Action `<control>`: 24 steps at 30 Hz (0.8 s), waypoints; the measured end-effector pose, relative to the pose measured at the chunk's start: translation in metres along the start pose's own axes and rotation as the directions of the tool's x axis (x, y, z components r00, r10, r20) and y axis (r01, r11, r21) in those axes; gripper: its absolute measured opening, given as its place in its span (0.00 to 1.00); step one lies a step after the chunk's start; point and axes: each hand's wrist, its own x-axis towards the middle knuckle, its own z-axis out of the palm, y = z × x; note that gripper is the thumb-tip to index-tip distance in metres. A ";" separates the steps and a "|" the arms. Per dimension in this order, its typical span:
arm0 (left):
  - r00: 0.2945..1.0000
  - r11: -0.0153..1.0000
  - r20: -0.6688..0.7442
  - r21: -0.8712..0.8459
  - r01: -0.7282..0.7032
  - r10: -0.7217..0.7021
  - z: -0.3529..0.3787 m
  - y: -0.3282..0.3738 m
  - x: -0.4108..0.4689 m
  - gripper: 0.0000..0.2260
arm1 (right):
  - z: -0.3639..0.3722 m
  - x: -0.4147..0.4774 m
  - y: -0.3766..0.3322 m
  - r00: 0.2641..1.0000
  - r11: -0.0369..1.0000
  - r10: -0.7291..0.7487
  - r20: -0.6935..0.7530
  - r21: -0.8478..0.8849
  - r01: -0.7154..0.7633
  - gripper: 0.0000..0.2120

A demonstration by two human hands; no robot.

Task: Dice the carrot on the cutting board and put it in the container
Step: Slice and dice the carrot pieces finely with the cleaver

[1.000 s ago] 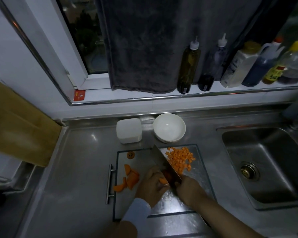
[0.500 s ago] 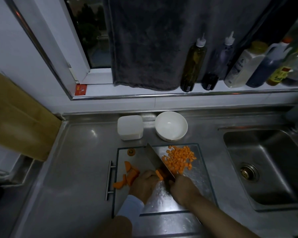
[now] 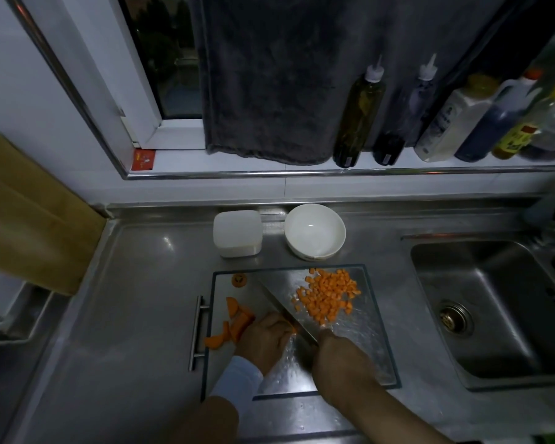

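Fingers (image 3: 277, 325) of the left hand (image 3: 263, 341) curl onto the carrot piece (image 3: 293, 330), pinning it mid cutting board (image 3: 375, 347) for the knife (image 3: 279, 307) gripped in the right hand (image 3: 337, 350). The dice (image 3: 327, 296) lie far-right on the board, and the container (image 3: 237, 233) sits just beyond its far edge.

Head view, steeply down, close.

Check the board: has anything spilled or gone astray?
Nothing has spilled. The diced carrot sits wholly on the cutting board; only one carrot chunk lies right at its left edge, beside the metal handle.
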 end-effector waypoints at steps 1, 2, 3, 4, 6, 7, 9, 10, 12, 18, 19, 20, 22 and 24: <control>1.000 1.000 0.001 -0.005 0.001 -0.001 -0.001 0.001 0.001 0.11 | 0.000 -0.001 0.000 1.000 1.000 0.006 0.008 -0.005 -0.006 0.14; 1.000 1.000 0.000 -0.007 0.001 -0.001 -0.002 0.001 0.001 0.11 | -0.001 -0.002 0.000 1.000 1.000 0.014 0.015 -0.011 -0.014 0.14; 1.000 1.000 0.001 -0.005 0.000 0.000 -0.003 0.001 0.002 0.10 | -0.001 -0.002 0.000 1.000 1.000 0.020 0.021 -0.016 -0.020 0.15; 1.000 1.000 0.007 -0.002 0.000 0.000 -0.003 0.001 0.002 0.10 | -0.001 -0.001 0.000 0.999 1.000 0.022 0.027 -0.020 -0.021 0.15; 1.000 1.000 0.024 0.006 0.011 -0.011 -0.002 0.000 0.002 0.06 | -0.001 0.001 0.000 0.999 1.000 0.022 0.042 -0.016 -0.021 0.14; 0.999 1.000 0.029 0.017 0.018 -0.018 -0.003 0.001 0.002 0.05 | -0.002 0.002 0.000 0.999 1.000 0.020 0.045 -0.017 -0.019 0.13; 0.999 0.999 0.034 0.027 0.028 -0.029 -0.003 0.004 0.002 0.05 | -0.001 0.004 0.001 0.998 0.999 0.014 0.060 -0.030 -0.012 0.13; 0.999 0.999 0.033 0.027 0.035 -0.035 -0.004 0.005 0.002 0.05 | 0.000 0.006 0.001 0.998 1.000 0.010 0.065 -0.028 -0.009 0.13; 0.998 0.999 0.033 0.025 0.045 -0.046 -0.005 0.005 0.002 0.05 | 0.002 0.010 0.002 0.997 1.000 0.004 0.077 -0.010 -0.003 0.13; 0.999 0.999 0.015 -0.025 0.036 -0.036 -0.002 0.001 0.000 0.07 | 0.007 0.022 0.004 0.994 0.999 0.025 0.104 0.042 -0.030 0.13; 0.999 0.999 0.016 -0.031 0.043 -0.043 -0.001 0.001 -0.001 0.06 | 0.008 0.023 0.003 0.993 0.998 0.030 0.110 0.045 -0.035 0.13; 0.999 0.998 0.016 -0.032 0.047 -0.047 -0.001 0.001 -0.001 0.05 | 0.010 0.025 0.004 0.994 0.998 0.032 0.108 0.055 -0.038 0.12; 0.999 0.999 0.029 -0.033 0.029 -0.028 0.000 0.000 -0.001 0.04 | 0.014 0.028 0.003 0.994 0.997 0.033 0.108 0.071 -0.041 0.12; 1.000 0.999 0.013 -0.030 -0.014 0.014 0.000 -0.001 -0.001 0.04 | 0.018 0.032 0.000 0.995 0.998 0.011 0.104 0.059 -0.017 0.13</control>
